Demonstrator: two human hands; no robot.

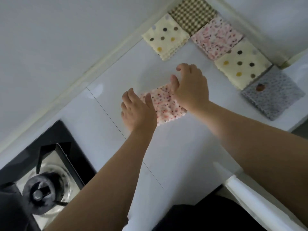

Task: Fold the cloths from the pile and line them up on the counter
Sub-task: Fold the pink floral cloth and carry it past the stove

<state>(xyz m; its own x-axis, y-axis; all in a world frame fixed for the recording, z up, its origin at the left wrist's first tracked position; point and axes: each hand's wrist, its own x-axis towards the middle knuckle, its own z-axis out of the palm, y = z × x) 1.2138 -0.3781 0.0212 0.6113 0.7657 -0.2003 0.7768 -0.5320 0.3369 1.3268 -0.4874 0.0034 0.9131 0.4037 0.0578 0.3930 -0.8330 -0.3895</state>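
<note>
Watching the head view. Pink speckled cloth (165,105) is lying folded on the white counter (166,155) at frame centre, both hands on it.

Left hand (138,112) is pressing on the cloth's left edge: fingers straight and close together, thumb lying across the fabric. Right hand (191,89) is covering the cloth's upper right corner, thumb against the fabric, fingers bent with tips past the edge. I can't tell whether it's pinching the cloth or only pressing.

Five folded ones are sitting in the upper right of the frame:
- first cream dotted cloth (165,37)
- brown gingham cloth (193,14)
- second pink cloth (216,37)
- second cream dotted cloth (241,64)
- grey cloth (271,95)

They are touching or nearly touching. No pile is showing in this view. Gas burner (40,194) is in the lower left, well apart from the cloth.

Handling, as I'm judging it: light, soft and limp, with fluffy pile and a scalloped edge. The layers look likely to spring open if released loosely, and the glossy counter looks likely to let it slide. I'm thinking take it by two opposite edges, pinching through all layers, or slide it flat under a palm. Lifting by one corner is likely to undo the fold.
</note>
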